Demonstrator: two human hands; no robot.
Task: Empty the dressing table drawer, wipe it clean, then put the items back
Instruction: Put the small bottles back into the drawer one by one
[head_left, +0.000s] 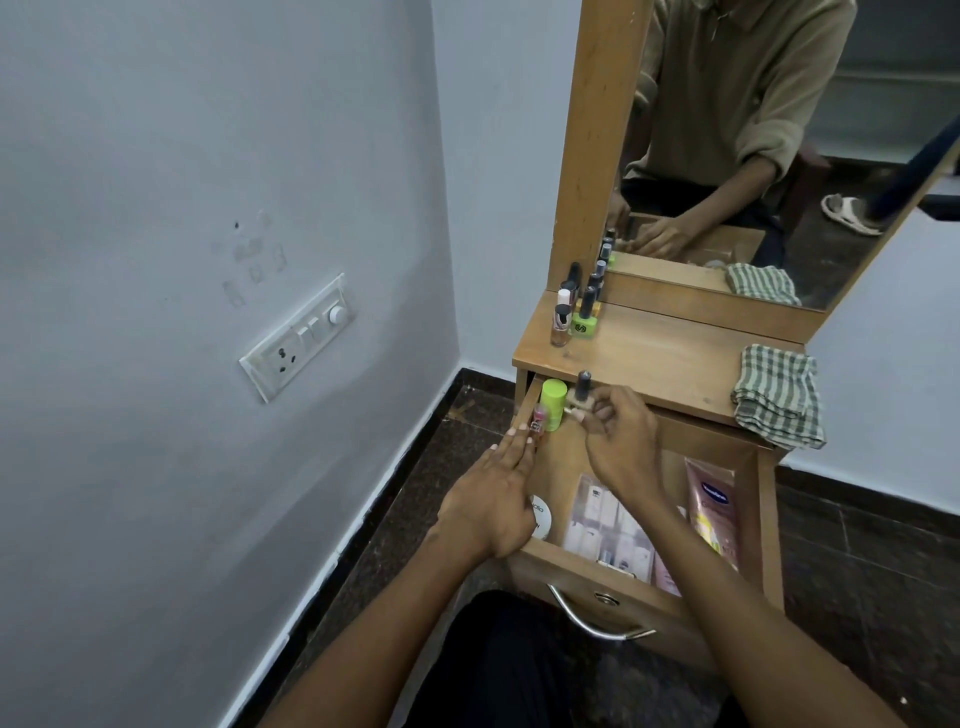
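The drawer (644, 582) stands pulled out from under the counter (649, 358), its metal handle (597, 618) nearest the person. Inside lie a clear pouch (608, 525) of small white items in the middle, a pink tube (714, 512) along the right wall, and a white round tin (540, 514) partly under the left hand. At the far left corner a green stick (552, 404) stands upright, with a small pink bottle (694, 420) just in front of it.

The right hand (618, 441) reaches over the far end of the drawer, its grip pinched on a nail polish (583, 392) with a dark cap. The bottle is upright, held by its pale base at the fingertips, level with the counter's front edge and just right of the green stick.

The left hand (493, 499) lies over the drawer's left wall, fingers straight and pressed together; its fingertips (519, 434) are at the pink bottle, though whether they hold it cannot be told.

On the counter's back left corner stands a cluster of polish bottles (576, 312), well apart from the held one. A checked cloth (776, 395) lies folded on the counter's right end, hanging over the edge. The mirror (753, 156) behind reflects the person's torso and hands.
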